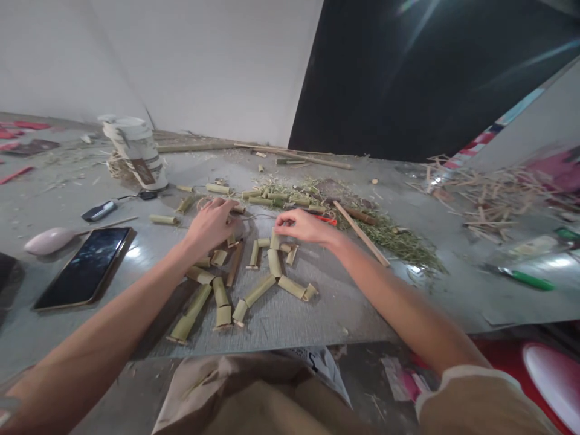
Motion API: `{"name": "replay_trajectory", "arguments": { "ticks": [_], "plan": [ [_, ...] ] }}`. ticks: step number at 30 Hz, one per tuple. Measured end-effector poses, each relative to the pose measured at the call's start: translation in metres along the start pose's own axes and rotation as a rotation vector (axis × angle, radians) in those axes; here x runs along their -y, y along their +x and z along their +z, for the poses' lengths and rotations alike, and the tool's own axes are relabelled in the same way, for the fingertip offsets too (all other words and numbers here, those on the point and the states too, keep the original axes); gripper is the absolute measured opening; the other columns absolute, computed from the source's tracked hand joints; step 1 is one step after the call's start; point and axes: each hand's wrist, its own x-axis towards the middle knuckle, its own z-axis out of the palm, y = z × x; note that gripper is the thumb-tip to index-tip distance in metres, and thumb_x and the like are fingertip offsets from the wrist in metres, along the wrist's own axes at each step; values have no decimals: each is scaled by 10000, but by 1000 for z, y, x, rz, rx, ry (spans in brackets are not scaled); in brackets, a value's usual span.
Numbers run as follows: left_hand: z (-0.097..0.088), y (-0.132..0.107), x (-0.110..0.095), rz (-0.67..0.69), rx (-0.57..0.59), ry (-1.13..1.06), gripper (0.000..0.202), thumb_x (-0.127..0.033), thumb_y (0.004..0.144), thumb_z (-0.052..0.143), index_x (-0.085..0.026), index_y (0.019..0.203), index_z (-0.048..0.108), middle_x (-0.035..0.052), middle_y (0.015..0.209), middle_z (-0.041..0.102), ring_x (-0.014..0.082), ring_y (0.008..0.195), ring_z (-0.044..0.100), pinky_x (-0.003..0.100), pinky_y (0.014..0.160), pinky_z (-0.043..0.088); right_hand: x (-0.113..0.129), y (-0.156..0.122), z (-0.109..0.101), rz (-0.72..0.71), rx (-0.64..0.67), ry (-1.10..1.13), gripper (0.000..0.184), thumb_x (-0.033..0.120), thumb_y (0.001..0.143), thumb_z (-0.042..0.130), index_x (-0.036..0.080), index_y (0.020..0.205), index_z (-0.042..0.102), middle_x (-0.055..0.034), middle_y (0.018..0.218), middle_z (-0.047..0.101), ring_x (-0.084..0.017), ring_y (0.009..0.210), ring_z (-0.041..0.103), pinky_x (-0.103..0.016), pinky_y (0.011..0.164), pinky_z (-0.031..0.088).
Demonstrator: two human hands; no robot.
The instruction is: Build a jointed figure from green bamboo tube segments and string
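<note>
My left hand (212, 225) is over the work surface with its fingers bent down and pressed together beside short bamboo pieces; what they hold is hidden. My right hand (301, 226) has thumb and fingers pinched together just above a small upright bamboo tube (274, 240); anything in the pinch is too small to name. A thin dark line like a cord runs between the hands. Below the right hand, cut bamboo tubes lie as a figure with a body (274, 264) and spread legs (260, 291). A second group of joined bamboo tubes (193, 314) lies below my left hand.
A phone (84, 269) and a pale rounded object (49, 241) lie left. Behind them stands a white cup (136, 154). Bamboo shavings (403, 241), a flat wooden stick (361, 234) and a green-handled tool (530, 278) lie right. Thin sticks (484, 199) are heaped farther right.
</note>
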Motion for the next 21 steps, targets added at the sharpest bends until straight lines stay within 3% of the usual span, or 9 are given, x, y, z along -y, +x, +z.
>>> {"name": "replay_trajectory", "arguments": {
  "ticks": [3, 7, 10, 18, 21],
  "plan": [
    [3, 2, 3, 0, -13, -5, 423, -351, 1005, 557, -201, 1383, 672, 163, 1285, 706, 376, 1234, 649, 474, 1039, 492, 30, -8, -29, -27, 8, 19, 222, 398, 987, 650, 206, 905, 726, -52, 897, 739, -186, 786, 636, -333, 706, 451],
    [7, 4, 7, 2, -33, -14, 377, -341, 994, 587, -213, 1329, 706, 148, 1272, 709, 357, 1212, 653, 463, 1052, 480, 77, -24, -62, -155, -192, -164, 176, 323, 983, 656, 209, 862, 715, -25, 869, 728, -161, 747, 589, -336, 702, 397],
    [8, 5, 8, 16, -44, -19, 364, -353, 993, 604, -200, 1297, 732, 151, 1246, 715, 352, 1187, 656, 466, 1062, 478, 100, -31, -74, -260, -351, -233, 175, 298, 995, 653, 203, 857, 704, -26, 878, 724, -169, 800, 601, -336, 748, 405],
    [8, 6, 11, 66, -84, -45, 313, -294, 976, 599, -197, 1219, 772, 150, 1226, 736, 368, 1222, 642, 515, 1121, 451, 116, -38, -75, -387, -591, -227, 166, 284, 1014, 634, 198, 883, 691, -36, 868, 710, -176, 822, 587, -331, 736, 401],
    [9, 6, 11, 76, -102, -61, 305, -293, 976, 600, -197, 1210, 770, 153, 1226, 729, 365, 1215, 646, 529, 1126, 454, 116, -41, -76, -390, -573, -222, 172, 284, 1013, 642, 202, 868, 683, -25, 847, 702, -168, 801, 582, -331, 737, 405]
  ]
}}
